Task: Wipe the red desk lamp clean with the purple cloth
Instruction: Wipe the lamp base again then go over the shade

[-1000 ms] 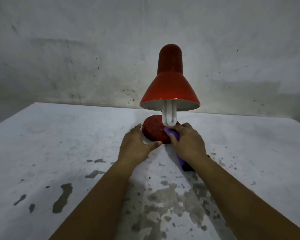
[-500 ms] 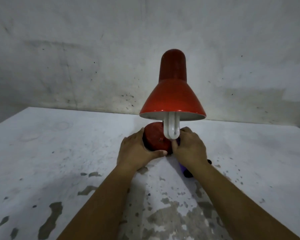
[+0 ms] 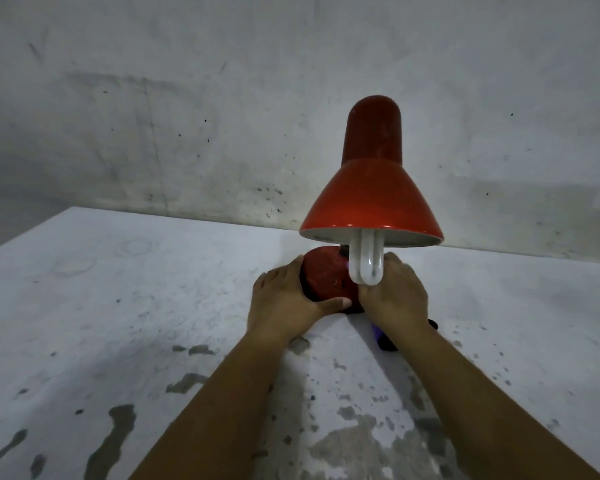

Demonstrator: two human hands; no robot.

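Observation:
The red desk lamp (image 3: 371, 199) stands on the white table, shade pointing down with a white U-shaped bulb (image 3: 366, 263) hanging out. Its round red base (image 3: 326, 278) sits between my hands. My left hand (image 3: 284, 303) grips the base's left side, thumb curled along its front edge. On the right side of the base, my right hand (image 3: 394, 297) presses the purple cloth (image 3: 376, 332). Only a small purple strip of the cloth shows under my right wrist; the rest is hidden.
The white table (image 3: 136, 306) has worn, flaking grey patches near me. A stained grey wall (image 3: 222, 116) rises right behind the lamp. A dark piece (image 3: 433, 323) pokes out beside my right wrist.
The lamp and hands sit further right and lower in view as my head shifted. My right hand has slid over the base's right side, covering more of the purple cloth.

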